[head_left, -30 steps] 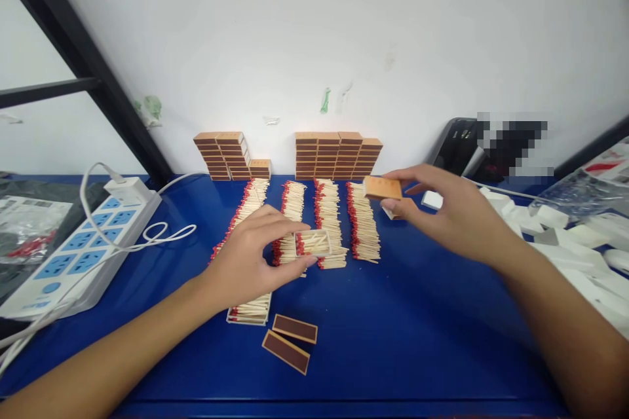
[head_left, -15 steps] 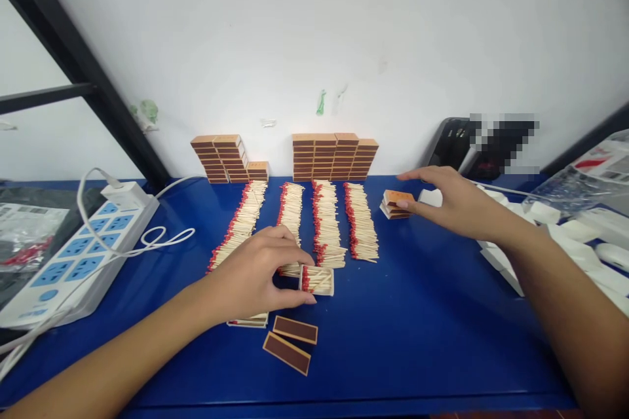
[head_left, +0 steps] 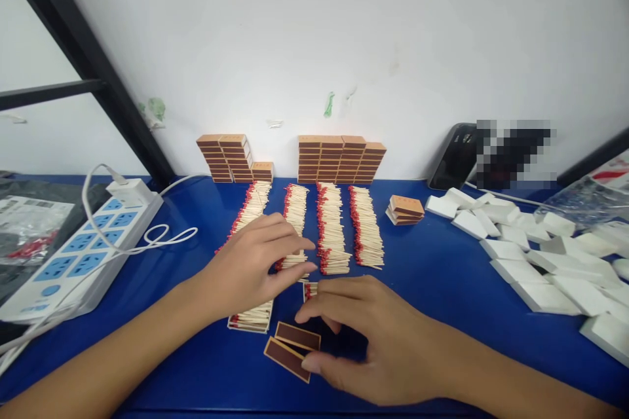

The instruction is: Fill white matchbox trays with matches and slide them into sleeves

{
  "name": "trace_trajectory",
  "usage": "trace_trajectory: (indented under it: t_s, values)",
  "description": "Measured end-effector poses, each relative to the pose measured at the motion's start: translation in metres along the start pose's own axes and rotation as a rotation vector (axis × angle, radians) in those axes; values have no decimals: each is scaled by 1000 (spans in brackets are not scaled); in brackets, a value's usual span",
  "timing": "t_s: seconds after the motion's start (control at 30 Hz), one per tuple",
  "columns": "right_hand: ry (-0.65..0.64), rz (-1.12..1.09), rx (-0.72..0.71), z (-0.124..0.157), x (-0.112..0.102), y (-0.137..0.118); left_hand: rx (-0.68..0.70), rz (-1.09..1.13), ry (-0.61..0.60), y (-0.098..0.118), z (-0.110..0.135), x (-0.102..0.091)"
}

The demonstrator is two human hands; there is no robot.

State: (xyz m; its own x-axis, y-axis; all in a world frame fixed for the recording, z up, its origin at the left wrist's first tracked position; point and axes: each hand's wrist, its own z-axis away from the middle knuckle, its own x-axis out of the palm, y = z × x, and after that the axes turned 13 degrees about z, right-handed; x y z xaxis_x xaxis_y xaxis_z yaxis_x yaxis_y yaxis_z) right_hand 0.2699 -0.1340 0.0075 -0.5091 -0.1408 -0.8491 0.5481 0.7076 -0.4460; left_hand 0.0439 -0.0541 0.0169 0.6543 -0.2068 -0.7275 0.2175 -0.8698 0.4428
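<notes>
My left hand (head_left: 258, 265) hovers over the rows of red-headed matches, thumb and fingers apart with nothing between them. Below its wrist lies an open tray of matches (head_left: 251, 318). My right hand (head_left: 366, 334) is open as well, its thumb at the edge of a flat brown matchbox sleeve (head_left: 287, 359). A second brown sleeve (head_left: 298, 336) lies beside that one. The right fingers mostly cover a small matchbox tray (head_left: 310, 291) with matches in it. Near the hands are a third row of matches (head_left: 331, 226) and a fourth row (head_left: 366, 226).
Stacked matchboxes (head_left: 341, 160) and a smaller stack (head_left: 226, 158) stand against the wall. A few boxes (head_left: 405, 208) lie right of the matches. White boxes (head_left: 535, 262) are heaped at the right. A power strip (head_left: 83, 255) with white cables occupies the left; a black phone (head_left: 455, 157) leans behind.
My right hand has moved from the small box stack at the back right to the front middle. My left hand has let go of the small match tray and drawn slightly up.
</notes>
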Motion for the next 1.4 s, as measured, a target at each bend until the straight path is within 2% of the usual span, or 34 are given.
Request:
trace_trajectory:
  t_s: [0.17, 0.33, 0.4, 0.5, 0.6, 0.67, 0.77, 0.9, 1.17, 1.4]
  values:
    - [-121, 15, 41, -3, -3, 10, 84, -78, 140, -4, 1, -2]
    - [-184, 10, 53, 1, -5, 12, 91, -117, 185, -4, 2, -2]
    - [-147, -4, 50, 2, -5, 13, 88, -97, 210, -3, 1, -2]
    - [7, -27, 92, 0, -8, 17, 104, -35, 263, -1, 1, -4]
    - [162, -46, 238, -4, -15, 25, 121, 16, 276, 2, 1, -8]
    - [220, -73, 335, -7, -19, 32, 138, 19, 246, 5, 2, -8]
    - [230, -141, 399, -9, -22, 39, 145, -30, 194, 6, 3, -3]
    - [222, -203, 388, -9, -22, 38, 159, -68, 176, 3, 3, 7]
    - [295, -490, 483, -11, -15, 28, 162, -89, 310, -1, 2, 8]
    - [377, -611, 536, -11, -10, 27, 149, -127, 313, 1, 1, 12]
